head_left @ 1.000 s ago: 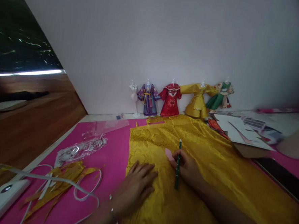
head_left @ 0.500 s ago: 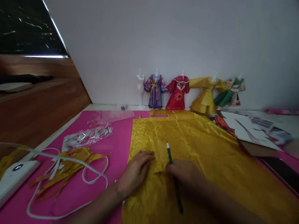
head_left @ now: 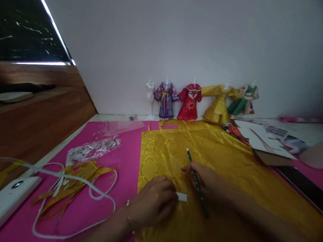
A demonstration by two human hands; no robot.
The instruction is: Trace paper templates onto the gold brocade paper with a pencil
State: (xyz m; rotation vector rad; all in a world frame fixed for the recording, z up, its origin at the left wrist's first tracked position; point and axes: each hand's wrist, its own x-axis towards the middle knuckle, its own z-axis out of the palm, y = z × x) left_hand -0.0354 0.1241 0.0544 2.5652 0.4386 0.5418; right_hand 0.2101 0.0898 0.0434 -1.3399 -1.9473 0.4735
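A large sheet of patterned yellow fabric lies spread over a pink mat. Between the fingertips of my left hand a small white strip, flat like paper or card, pokes out toward the right; its other end is hidden by the fingers. My right hand grips a dark green pencil, slanted with its pale tip pointing up and away over the fabric. That hand hovers close to the cloth, just right of the strip.
Small dressed mannequins, among them a red dress, line the wall. Left are a clear plastic packet, yellow fabric scraps, a white cable and a white power strip. Right are orange-red scissors, white paper and a dark phone-like slab.
My left hand has moved right and nearer me, its fingers now curled with the white strip showing. My right hand has shifted slightly right and up with the pencil.
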